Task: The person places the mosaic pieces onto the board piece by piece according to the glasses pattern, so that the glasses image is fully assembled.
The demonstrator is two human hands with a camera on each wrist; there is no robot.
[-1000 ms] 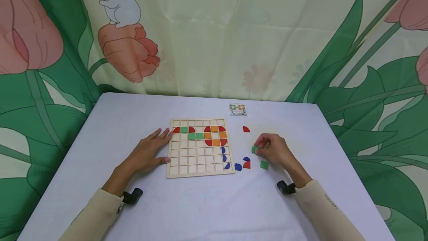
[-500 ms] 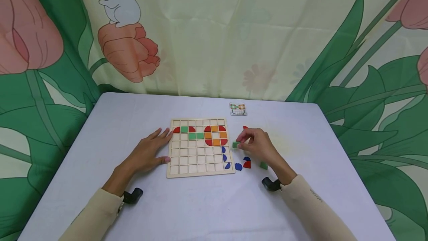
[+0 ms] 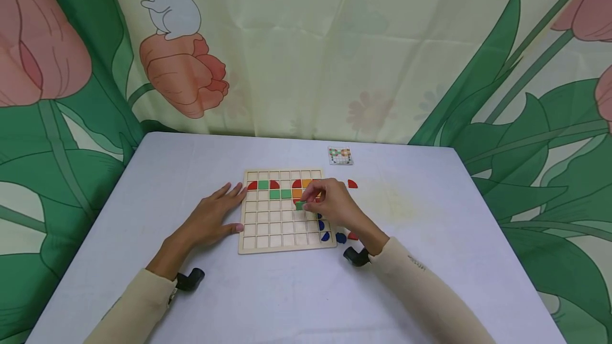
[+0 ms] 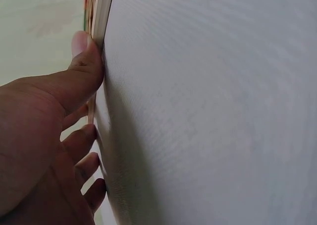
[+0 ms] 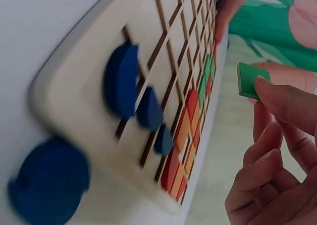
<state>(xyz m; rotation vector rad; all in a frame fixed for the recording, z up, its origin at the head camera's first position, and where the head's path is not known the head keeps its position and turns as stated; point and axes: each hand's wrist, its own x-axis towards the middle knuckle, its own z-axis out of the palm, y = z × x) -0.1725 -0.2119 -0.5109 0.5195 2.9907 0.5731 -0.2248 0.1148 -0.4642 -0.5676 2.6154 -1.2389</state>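
Right grip [image 3: 330, 203] pinching a green tile [image 3: 299, 206], held above the board [image 3: 268, 219]! Left grip [image 3: 212, 219] spread, touching the board's left edge; three blue pieces [image 3: 321, 225] sit along its right side.

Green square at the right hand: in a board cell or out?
Out. The right hand pinches the green square, and the right wrist view shows a gap between it and the board.
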